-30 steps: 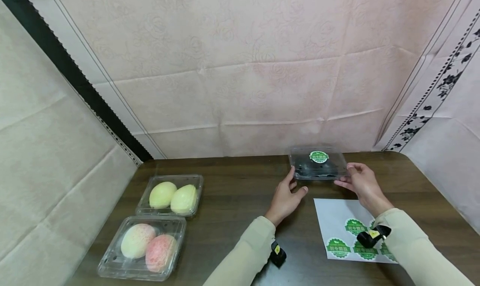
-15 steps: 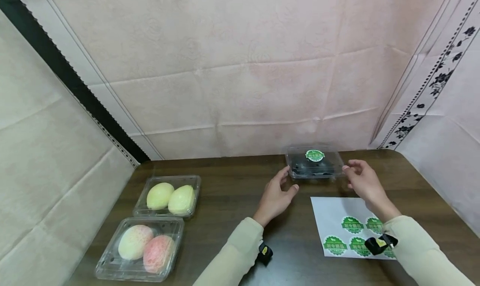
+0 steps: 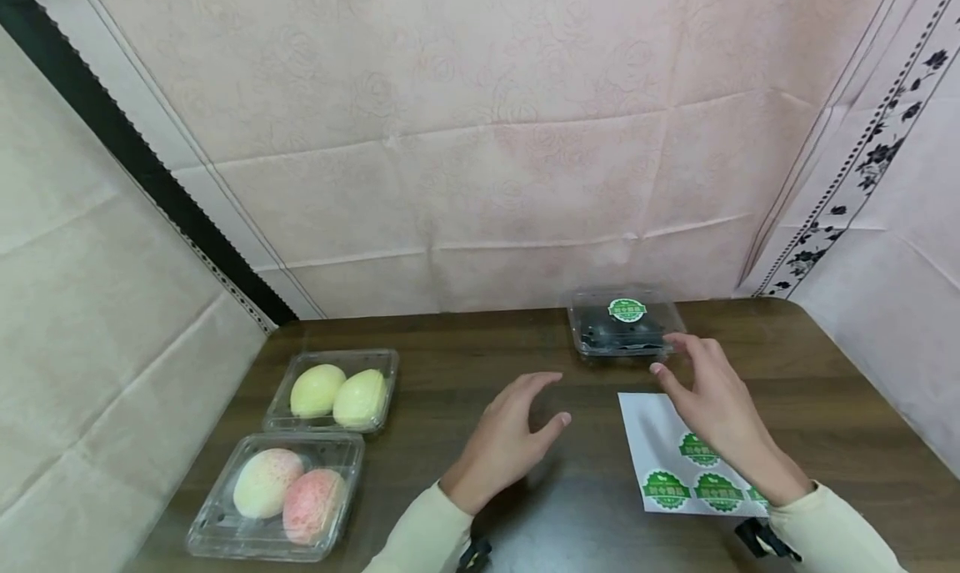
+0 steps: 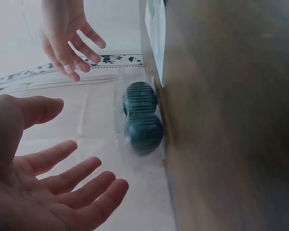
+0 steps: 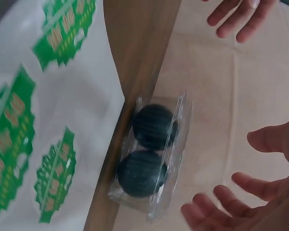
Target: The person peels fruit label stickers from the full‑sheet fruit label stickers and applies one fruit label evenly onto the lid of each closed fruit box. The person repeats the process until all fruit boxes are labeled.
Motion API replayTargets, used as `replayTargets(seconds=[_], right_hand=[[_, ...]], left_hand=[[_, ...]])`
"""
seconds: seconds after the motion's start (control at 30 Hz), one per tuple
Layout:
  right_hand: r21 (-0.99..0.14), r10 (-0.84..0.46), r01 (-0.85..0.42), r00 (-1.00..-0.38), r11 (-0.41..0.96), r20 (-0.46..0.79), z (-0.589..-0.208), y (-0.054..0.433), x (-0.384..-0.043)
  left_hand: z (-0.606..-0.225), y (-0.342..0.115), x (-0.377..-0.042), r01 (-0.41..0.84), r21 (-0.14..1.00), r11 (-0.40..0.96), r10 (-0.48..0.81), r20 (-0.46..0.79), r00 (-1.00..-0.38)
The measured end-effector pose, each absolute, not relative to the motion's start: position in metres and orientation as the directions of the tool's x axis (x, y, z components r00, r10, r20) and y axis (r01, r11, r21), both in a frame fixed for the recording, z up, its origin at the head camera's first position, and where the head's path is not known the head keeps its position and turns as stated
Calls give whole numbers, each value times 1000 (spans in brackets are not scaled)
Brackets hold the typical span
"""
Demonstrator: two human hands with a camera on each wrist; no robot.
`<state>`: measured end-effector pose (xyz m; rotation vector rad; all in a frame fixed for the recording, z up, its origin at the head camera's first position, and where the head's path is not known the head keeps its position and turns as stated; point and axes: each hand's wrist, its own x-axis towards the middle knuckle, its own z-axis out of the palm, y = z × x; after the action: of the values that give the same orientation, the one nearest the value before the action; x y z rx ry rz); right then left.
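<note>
stickered clear box [image 3: 617,333] sits on the table [image 3: 465,364] beyond both hands [image 3: 506,439] [image 3: 720,398].

A cloth-walled booth, its wider setting impossible to tell: creased, pale fabric [image 3: 480,173] encloses the wood-grained worktop [image 3: 427,448] at far, left and right.

Bare table [image 3: 465,344] between yellow-ball box [image 3: 389,396] and dark-ball box [image 3: 617,356]; left hand [image 3: 501,433] fills the near middle. Pink-ball box [image 3: 225,533] blocks near left, cloth wall [image 3: 480,189] the back. From here, right hand [image 3: 716,402] crowds dark-ball box's right front corner. Sticker sheet [image 3: 647,435] lies flat, passable over its left edge.
</note>
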<state>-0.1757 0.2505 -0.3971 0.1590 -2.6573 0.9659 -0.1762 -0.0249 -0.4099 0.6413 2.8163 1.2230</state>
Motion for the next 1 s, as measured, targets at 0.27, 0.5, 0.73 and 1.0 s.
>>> replayTargets(seconds=[0.27,0.5,0.73,1.0], right_hand=[[-609,-11,-323,-888,725,459,-409,220,-158],[-716,-5,-352,-899,603,438,-412,180,-158],[-871,-79,-276,-960,405,268,-417,139,-160],[-947,-198,-173,-973,272,121,-421,93,-171]], left_hand=[[-405,-63,-146,410,530,742,329,244,-912],[-406,-95,-128,423,355,834,312,329,-891],[-405,-124,-115,373,183,910,288,371,-883],[-404,-140,-108,264,174,949,217,250,-944]])
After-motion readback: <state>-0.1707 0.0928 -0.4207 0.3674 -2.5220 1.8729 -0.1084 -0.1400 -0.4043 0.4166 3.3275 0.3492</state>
